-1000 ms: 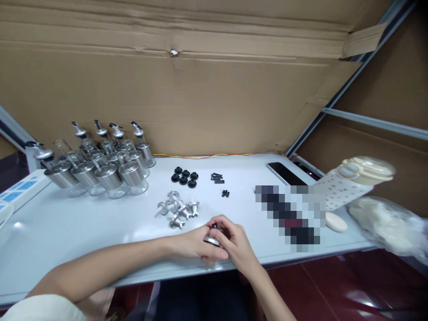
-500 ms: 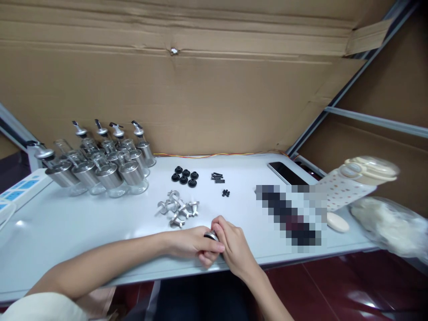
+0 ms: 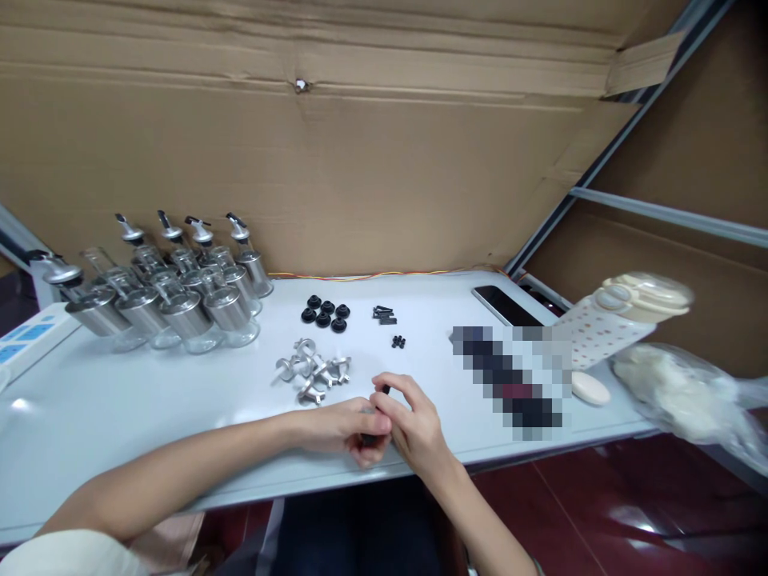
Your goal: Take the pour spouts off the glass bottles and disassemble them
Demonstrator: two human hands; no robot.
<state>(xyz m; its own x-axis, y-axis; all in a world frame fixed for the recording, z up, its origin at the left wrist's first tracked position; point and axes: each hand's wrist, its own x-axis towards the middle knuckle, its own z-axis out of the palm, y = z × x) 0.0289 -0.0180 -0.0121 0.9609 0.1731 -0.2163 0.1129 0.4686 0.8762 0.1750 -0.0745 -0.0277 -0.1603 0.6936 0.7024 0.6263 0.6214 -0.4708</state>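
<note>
Close to the table's front edge, my two hands meet around a bottle pourer (image 3: 368, 439), mostly covered by fingers. My left hand (image 3: 343, 428) is closed on its dark lower part. The thumb and fingers of my right hand (image 3: 415, 418) are closed at its upper end, where a small black tip (image 3: 386, 390) shows. Just beyond them lies a pile of silver pourer spouts (image 3: 312, 370). Black rubber stoppers (image 3: 324, 314) are grouped behind the pile. To their right are thin black levers (image 3: 385, 315) and a cluster of tiny black pieces (image 3: 398, 342).
Glass bottles with steel sleeves (image 3: 183, 308) crowd the left back, some fitted with pourers. A white power strip (image 3: 30, 340) is at the left edge. On the right are a phone (image 3: 507, 306), a dotted tumbler (image 3: 618, 320), a white oval object (image 3: 591, 389) and a plastic bag (image 3: 678, 392).
The silver dome and black rim seen between my hands are now covered, and a black tip shows at my right fingertips. My right index finger has lifted. The view has shifted slightly.
</note>
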